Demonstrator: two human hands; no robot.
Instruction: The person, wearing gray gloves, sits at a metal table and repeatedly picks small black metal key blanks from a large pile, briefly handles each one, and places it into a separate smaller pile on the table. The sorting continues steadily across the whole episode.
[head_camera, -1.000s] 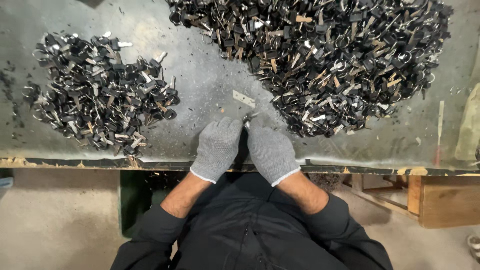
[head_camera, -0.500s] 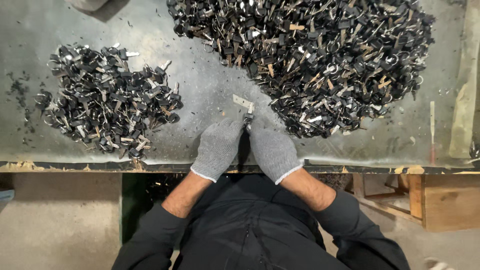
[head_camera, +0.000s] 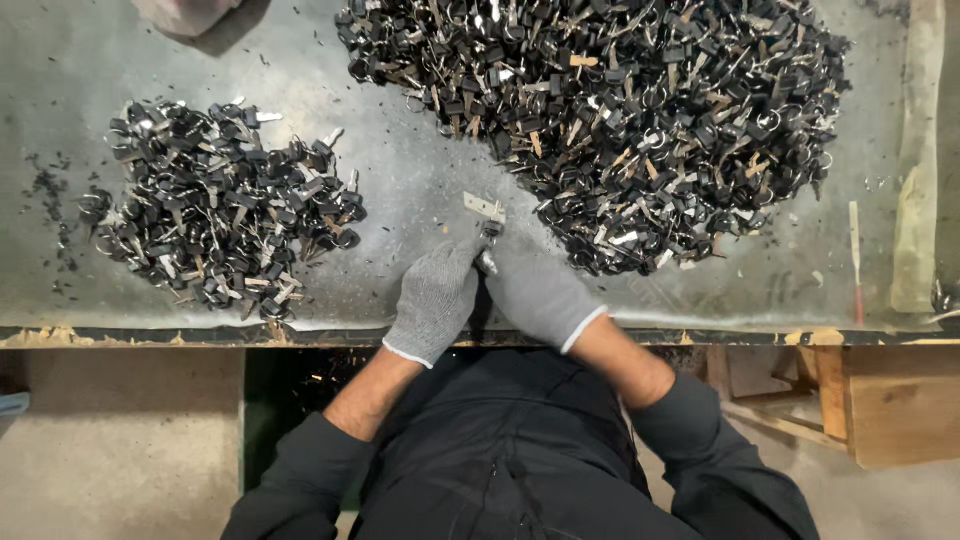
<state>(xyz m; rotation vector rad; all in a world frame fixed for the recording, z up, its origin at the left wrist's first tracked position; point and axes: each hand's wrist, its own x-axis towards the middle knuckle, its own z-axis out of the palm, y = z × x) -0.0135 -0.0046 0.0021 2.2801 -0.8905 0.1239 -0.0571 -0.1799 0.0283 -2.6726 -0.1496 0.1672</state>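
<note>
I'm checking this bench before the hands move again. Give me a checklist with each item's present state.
1. Both hands gloved: ok. The left hand and right hand both wear grey knit gloves.
2. Small part held at the fingertips: ok, it sits where both hands meet; which hand grips it, cannot tell.
3. Flat metal piece free of the hands: ok, it lies alone just beyond the fingertips.
4. Piles kept apart: ok. Bare tabletop separates the small pile from the big pile.
5. Tabletop clean: not ok, dark specks lie scattered around the piles.
</note>
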